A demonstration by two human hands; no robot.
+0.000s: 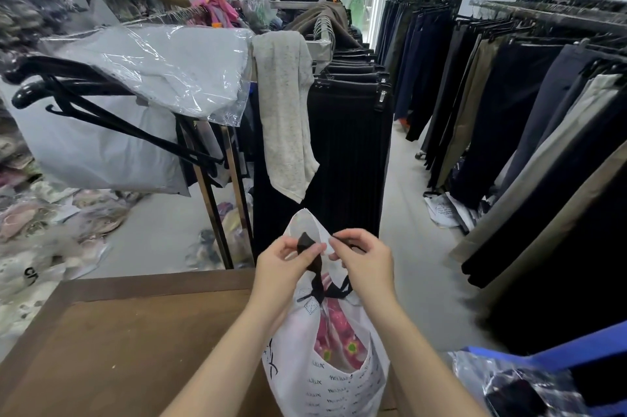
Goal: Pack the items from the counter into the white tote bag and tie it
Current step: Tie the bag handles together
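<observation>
The white tote bag [325,379] with small printed lettering stands at the right end of the brown wooden counter [129,342]. A pink patterned garment [334,331] shows inside it. Two black ribbon ties [319,284] cross at the bag's mouth. My left hand [285,264] pinches one black tie end above the bag. My right hand [364,255] pinches the other thin tie end, close beside the left hand. The white top flap of the bag [307,223] sticks up behind my fingers.
A rack of black pleated skirts [346,145] with a light knit cloth [285,111] draped on it stands right behind the counter. Plastic-wrapped garments on black hangers [129,104] hang at left. Trouser racks [509,111] line the right aisle. A blue bag [543,379] sits at bottom right. Two people stand far back.
</observation>
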